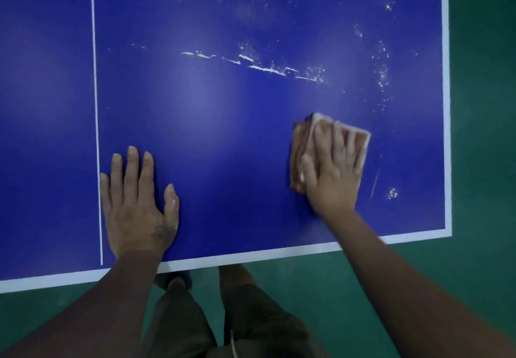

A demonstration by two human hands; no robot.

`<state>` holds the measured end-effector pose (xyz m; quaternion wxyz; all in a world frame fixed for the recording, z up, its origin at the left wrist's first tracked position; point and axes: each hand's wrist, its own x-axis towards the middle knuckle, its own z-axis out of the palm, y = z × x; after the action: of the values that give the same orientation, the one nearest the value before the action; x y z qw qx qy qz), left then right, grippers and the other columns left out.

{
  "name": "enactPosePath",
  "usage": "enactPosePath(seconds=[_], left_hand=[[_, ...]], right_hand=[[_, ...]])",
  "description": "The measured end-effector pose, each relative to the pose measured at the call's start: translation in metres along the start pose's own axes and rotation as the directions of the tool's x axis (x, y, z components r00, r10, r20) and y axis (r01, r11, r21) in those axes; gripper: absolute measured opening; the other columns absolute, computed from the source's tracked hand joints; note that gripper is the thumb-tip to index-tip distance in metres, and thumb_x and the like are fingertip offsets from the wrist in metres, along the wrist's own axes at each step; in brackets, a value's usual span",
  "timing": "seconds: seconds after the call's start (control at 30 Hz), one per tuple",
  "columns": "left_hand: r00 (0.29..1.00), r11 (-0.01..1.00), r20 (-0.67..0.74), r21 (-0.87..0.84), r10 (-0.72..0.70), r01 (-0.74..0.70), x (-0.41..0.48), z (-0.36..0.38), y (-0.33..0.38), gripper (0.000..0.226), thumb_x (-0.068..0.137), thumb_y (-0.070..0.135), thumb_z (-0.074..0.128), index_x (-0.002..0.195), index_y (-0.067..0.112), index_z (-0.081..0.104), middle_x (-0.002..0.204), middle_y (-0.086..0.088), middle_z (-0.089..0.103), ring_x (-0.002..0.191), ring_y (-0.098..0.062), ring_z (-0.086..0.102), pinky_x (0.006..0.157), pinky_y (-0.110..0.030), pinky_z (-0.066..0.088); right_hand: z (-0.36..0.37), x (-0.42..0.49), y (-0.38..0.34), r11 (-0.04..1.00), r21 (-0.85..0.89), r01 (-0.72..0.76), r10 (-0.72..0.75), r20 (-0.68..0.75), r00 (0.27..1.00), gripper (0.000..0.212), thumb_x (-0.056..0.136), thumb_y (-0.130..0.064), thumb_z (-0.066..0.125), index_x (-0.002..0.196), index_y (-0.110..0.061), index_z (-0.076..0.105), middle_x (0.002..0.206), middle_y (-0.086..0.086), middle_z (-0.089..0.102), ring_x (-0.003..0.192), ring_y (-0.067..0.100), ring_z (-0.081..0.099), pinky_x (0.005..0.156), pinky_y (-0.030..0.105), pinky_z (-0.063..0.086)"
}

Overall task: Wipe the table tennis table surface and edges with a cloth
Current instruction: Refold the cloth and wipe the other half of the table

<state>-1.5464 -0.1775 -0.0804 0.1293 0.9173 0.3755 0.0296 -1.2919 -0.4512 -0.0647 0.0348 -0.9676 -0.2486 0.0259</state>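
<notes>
We pressed the cloth [304, 145] flat under our right hand [333, 167], fingers spread straight, at 4 o'clock on the table [223, 134], prob. for even pressure. Left hand [138, 204] lay flat at 7 o'clock, fingers splayed, holding nothing, likely bracing. White residue [262, 67] sat toward 1 o'clock.

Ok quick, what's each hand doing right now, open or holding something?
Left hand: open, flat on the table tennis table.
Right hand: open, pressing the cloth flat.

Single head-worn view, wide-angle, looking steeply down, close over the desk [223, 134] corner, floor [480, 134] beyond its edges
</notes>
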Motion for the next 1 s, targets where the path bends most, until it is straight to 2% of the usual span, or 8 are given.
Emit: enactPosePath(seconds=[0.13,0.27,0.33,0.5,0.6,0.73,0.9,1.0], left_hand=[[0.998,0.999,-0.033,0.016,0.045,-0.045,-0.001,0.001,0.001,0.068,0.113,0.044,0.034,0.173,0.012,0.026,0.184,-0.007,0.012,0.171,-0.029,0.005,0.138,-0.056,0.006],[0.954,0.955,-0.014,-0.001,0.298,-0.298,0.001,0.004,0.023,0.062,0.114,0.031,0.038,0.170,0.006,0.033,0.180,-0.013,0.025,0.169,-0.032,0.016,0.135,-0.062,0.016],[0.940,0.939,0.019,-0.057,0.340,-0.338,0.002,0.008,0.065,0.062,0.114,0.034,0.038,0.169,0.006,0.034,0.179,-0.011,0.027,0.169,-0.029,0.017,0.136,-0.059,0.014],[0.965,0.972,0.109,-0.022,0.237,-0.236,-0.003,0.034,0.169,0.068,0.116,0.047,0.024,0.175,0.016,0.016,0.184,-0.006,0.009,0.171,-0.029,0.001,0.138,-0.055,0.002],[0.976,0.980,0.108,0.043,0.190,-0.195,-0.006,0.045,0.173,0.070,0.115,0.052,0.019,0.176,0.019,0.011,0.185,-0.004,0.004,0.171,-0.030,-0.002,0.137,-0.057,0.001],[0.974,0.976,0.090,0.041,0.208,-0.213,-0.009,0.047,0.173,0.070,0.115,0.050,0.023,0.176,0.018,0.014,0.185,-0.005,0.005,0.171,-0.032,0.000,0.137,-0.058,0.003],[0.977,0.979,0.087,0.047,0.196,-0.201,-0.009,0.050,0.170,0.071,0.113,0.048,0.029,0.175,0.016,0.018,0.184,-0.005,0.007,0.171,-0.032,0.003,0.137,-0.060,0.006],[0.977,0.981,0.095,0.035,0.189,-0.193,-0.009,0.052,0.173,0.072,0.112,0.047,0.031,0.175,0.016,0.017,0.185,-0.003,0.005,0.171,-0.032,0.003,0.137,-0.061,0.006]], right_hand=[[-0.001,-0.100,0.012,1.000,0.020,-0.014,0.013,0.074,0.997,0.065,0.111,-0.056,0.034,0.170,-0.031,0.028,0.180,0.003,0.018,0.167,0.031,0.010,0.131,0.067,0.010],[-0.012,-0.138,0.064,0.989,-0.014,-0.150,0.151,0.134,0.979,0.067,0.110,-0.057,0.028,0.171,-0.028,0.027,0.180,0.005,0.016,0.167,0.033,0.009,0.129,0.071,0.010],[-0.017,-0.124,0.087,0.988,-0.020,-0.155,0.156,0.156,0.975,0.068,0.111,-0.058,0.023,0.171,-0.027,0.024,0.181,0.005,0.013,0.167,0.034,0.005,0.129,0.071,0.009],[-0.016,-0.025,0.115,0.999,-0.031,0.019,-0.015,0.124,0.992,0.067,0.111,-0.060,0.025,0.172,-0.033,0.019,0.180,0.005,0.013,0.167,0.035,0.007,0.129,0.069,0.011],[-0.010,0.047,0.112,0.997,-0.033,0.075,-0.073,0.066,0.995,0.066,0.111,-0.062,0.028,0.171,-0.036,0.022,0.180,0.003,0.015,0.167,0.034,0.008,0.130,0.067,0.009],[-0.006,0.111,0.092,0.999,0.037,0.033,-0.034,0.028,0.999,0.065,0.110,-0.063,0.031,0.170,-0.039,0.022,0.181,-0.003,0.012,0.168,0.029,0.003,0.132,0.064,0.001],[0.002,0.057,0.080,0.995,0.042,0.089,-0.087,-0.051,0.995,0.066,0.111,-0.059,0.037,0.171,-0.035,0.023,0.180,-0.002,0.014,0.167,0.030,0.008,0.131,0.065,0.008],[0.004,-0.019,0.098,0.988,0.057,0.144,-0.145,0.016,0.989,0.069,0.109,-0.060,0.039,0.171,-0.034,0.024,0.180,-0.001,0.015,0.167,0.032,0.012,0.129,0.069,0.012]])
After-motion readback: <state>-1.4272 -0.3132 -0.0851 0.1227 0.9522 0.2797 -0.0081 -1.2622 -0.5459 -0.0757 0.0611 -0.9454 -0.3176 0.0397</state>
